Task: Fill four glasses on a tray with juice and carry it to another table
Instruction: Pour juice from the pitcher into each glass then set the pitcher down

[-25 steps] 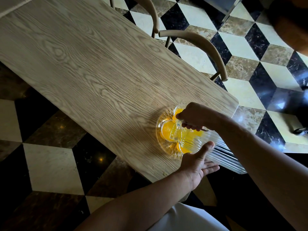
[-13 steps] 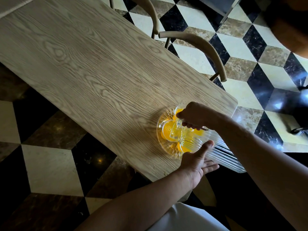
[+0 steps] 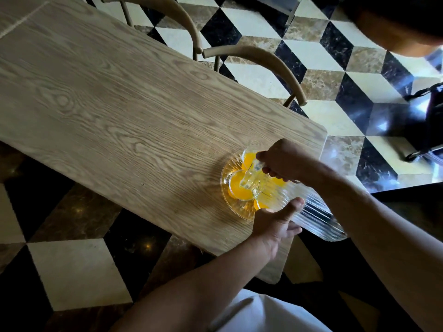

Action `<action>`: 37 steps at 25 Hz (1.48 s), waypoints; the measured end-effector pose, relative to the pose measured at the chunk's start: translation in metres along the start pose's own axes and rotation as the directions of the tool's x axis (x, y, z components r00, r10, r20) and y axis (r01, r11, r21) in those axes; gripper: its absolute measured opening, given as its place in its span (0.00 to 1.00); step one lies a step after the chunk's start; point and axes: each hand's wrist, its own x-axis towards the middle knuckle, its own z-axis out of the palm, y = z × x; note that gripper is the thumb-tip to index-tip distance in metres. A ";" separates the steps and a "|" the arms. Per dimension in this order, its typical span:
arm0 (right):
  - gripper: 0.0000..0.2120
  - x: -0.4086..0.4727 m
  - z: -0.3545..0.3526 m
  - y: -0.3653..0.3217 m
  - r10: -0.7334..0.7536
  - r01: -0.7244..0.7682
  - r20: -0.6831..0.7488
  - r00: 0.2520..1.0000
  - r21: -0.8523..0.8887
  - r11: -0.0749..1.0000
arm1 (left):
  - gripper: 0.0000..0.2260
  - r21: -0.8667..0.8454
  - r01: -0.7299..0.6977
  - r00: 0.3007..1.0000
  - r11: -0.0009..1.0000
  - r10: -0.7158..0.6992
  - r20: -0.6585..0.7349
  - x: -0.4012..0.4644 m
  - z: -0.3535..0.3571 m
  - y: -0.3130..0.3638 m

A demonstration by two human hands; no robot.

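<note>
A round clear glass tray (image 3: 225,202) sits near the table's near right corner and carries glasses of orange juice (image 3: 237,188). Another juice-filled glass (image 3: 248,159) stands at the tray's far side. A ribbed clear glass pitcher (image 3: 314,212) lies tilted over the tray, its spout above the glasses. It looks nearly empty. My right hand (image 3: 281,160) grips the pitcher's handle from above. My left hand (image 3: 273,222) cups the pitcher's body from the near side, thumb up against the glass. The pitcher and my hands hide some of the glasses.
The long wooden table (image 3: 119,111) stretches away to the left. Two curved wooden chair backs (image 3: 271,61) stand along its far edge. A checkered marble floor (image 3: 311,51) surrounds the table, and a dark object (image 3: 431,121) stands at the right.
Hardly anything: both hands keep their hold and the pitcher stays tilted over the glasses. The view has shifted a little.
</note>
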 end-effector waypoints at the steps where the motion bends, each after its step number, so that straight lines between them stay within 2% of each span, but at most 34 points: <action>1: 0.20 -0.005 -0.002 0.005 -0.001 0.002 -0.013 1.000 0.049 0.999 | 0.38 0.045 -0.014 1.000 0.999 0.013 0.005 0.000 -0.003 -0.002; 4: 0.20 -0.025 -0.007 0.025 -0.013 0.026 -0.071 0.997 0.197 0.980 | 0.36 0.180 -0.071 0.997 0.981 0.066 0.031 -0.003 -0.011 -0.008; 7: 0.18 -0.050 -0.009 0.052 -0.021 0.077 -0.160 0.987 0.354 0.932 | 0.29 0.349 -0.149 0.989 0.925 0.138 0.055 -0.002 -0.017 -0.020; 10: 0.15 -0.079 -0.007 0.076 -0.027 0.140 -0.236 0.971 0.475 0.869 | 0.37 0.510 -0.224 0.971 0.830 0.235 0.045 -0.004 -0.021 -0.032; 13: 0.15 -0.109 0.000 0.093 -0.015 0.186 -0.297 0.955 0.557 0.809 | 0.37 0.630 -0.349 0.929 0.694 0.345 0.134 -0.015 -0.024 -0.041; 15: 0.15 -0.134 0.010 0.102 -0.007 0.219 -0.333 0.943 0.603 0.767 | 0.34 0.647 -0.400 0.911 0.650 0.362 0.200 -0.032 -0.030 -0.046; 18: 0.17 -0.170 0.033 0.115 0.031 0.263 -0.381 0.924 0.692 0.673 | 0.32 0.641 -0.411 0.910 0.648 0.338 0.242 -0.060 -0.045 -0.055; 22: 0.21 -0.203 0.074 0.121 0.015 0.345 -0.423 0.906 0.758 0.554 | 0.25 0.689 -0.381 0.924 0.616 0.286 0.255 -0.089 -0.082 -0.060; 23: 0.21 -0.209 0.086 0.119 -0.002 0.361 -0.428 0.904 0.760 0.541 | 0.26 0.702 -0.363 0.930 0.612 0.279 0.238 -0.096 -0.094 -0.059; 25: 0.18 -0.220 0.108 0.112 -0.049 0.387 -0.428 0.902 0.754 0.531 | 0.35 0.714 -0.342 0.937 0.611 0.279 0.210 -0.107 -0.119 -0.055; 27: 0.17 -0.225 0.126 0.100 -0.083 0.394 -0.419 0.904 0.741 0.545 | 0.38 0.740 -0.348 0.931 0.575 0.303 0.202 -0.118 -0.141 -0.048; 31: 0.17 -0.219 0.146 0.070 -0.141 0.433 -0.423 0.895 0.752 0.497 | 0.32 0.730 -0.381 0.912 0.567 0.359 0.198 -0.133 -0.172 -0.022; 34: 0.21 -0.202 0.155 0.042 -0.173 0.458 -0.435 0.884 0.731 0.505 | 0.33 0.697 -0.396 0.911 0.598 0.350 0.218 -0.131 -0.190 0.013; 37: 0.19 -0.179 0.157 0.013 -0.197 0.446 -0.402 0.894 0.754 0.483 | 0.31 0.724 -0.395 0.909 0.565 0.355 0.218 -0.122 -0.205 0.057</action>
